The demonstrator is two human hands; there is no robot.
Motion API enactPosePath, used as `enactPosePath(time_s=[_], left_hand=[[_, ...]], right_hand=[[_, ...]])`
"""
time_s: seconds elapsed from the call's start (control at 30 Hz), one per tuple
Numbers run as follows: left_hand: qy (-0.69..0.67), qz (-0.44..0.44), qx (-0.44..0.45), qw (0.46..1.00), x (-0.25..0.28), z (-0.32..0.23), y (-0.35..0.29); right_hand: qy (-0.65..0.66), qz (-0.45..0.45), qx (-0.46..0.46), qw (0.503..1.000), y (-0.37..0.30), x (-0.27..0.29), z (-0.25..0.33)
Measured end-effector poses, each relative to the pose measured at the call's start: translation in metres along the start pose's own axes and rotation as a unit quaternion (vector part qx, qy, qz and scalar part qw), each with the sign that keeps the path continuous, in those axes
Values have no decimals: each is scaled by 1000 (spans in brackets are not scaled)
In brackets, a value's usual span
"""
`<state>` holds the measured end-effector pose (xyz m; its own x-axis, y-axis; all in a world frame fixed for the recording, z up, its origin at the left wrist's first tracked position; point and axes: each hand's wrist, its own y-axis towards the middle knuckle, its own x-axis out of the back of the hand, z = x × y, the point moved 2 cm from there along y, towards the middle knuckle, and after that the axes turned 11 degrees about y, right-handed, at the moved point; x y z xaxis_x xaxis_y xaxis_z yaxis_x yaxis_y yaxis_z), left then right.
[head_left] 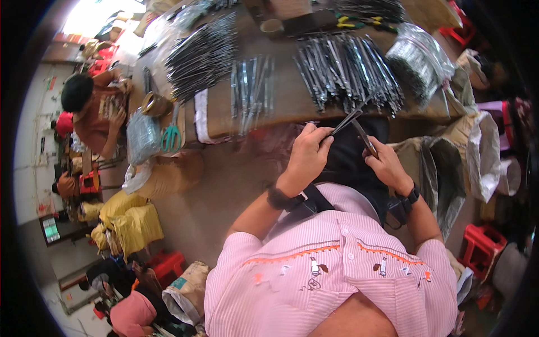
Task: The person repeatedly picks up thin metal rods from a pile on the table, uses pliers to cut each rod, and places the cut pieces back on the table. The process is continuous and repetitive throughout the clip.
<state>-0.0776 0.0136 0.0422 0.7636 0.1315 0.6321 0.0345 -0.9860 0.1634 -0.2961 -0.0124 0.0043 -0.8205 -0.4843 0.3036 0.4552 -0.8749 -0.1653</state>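
My left hand (307,154) is closed on a thin, dark metal strip (345,121) between thumb and fingers, over my lap at the table's near edge. In my right hand (388,165) is a flat, dark, blade-like tool (364,136); its exact kind is unclear. The tool's far end meets or crosses the strip near its tip. Just beyond the hands lies a wide pile of shiny metal strips (348,70). A smaller row of strips (252,90) lies left of it, and a larger dark heap of strips (205,56) farther left.
Teal-handled scissors (170,137), a tape roll (156,105) and a plastic bag (143,135) sit at the table's left. Pliers (351,22) lie at the back. A strip-filled plastic bag (412,59) is at right, above open sacks (443,174). A co-worker (95,109) sits at left.
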Motion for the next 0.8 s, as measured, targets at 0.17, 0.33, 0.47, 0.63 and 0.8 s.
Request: enactPosePath(time_s=[0.17,0.33,0.47,0.63,0.8], left_hand=[[109,-111,54,986,35,51,12],[266,-220,123,930,84,138,35],[273,-179,187,927,92,191,48],[294,-175,192,920,88,201,54],[328,-229,159,902,90,156,51]], right_hand=[[93,26,-50,994,1,-9,-8],[232,1,-86,969,-4,-8,-17],[275,-17,-93,957,-10,-8,-17],[271,-9,-101,957,-15,-10,-17],[302,-8,-111,947,-19,-12,-19]])
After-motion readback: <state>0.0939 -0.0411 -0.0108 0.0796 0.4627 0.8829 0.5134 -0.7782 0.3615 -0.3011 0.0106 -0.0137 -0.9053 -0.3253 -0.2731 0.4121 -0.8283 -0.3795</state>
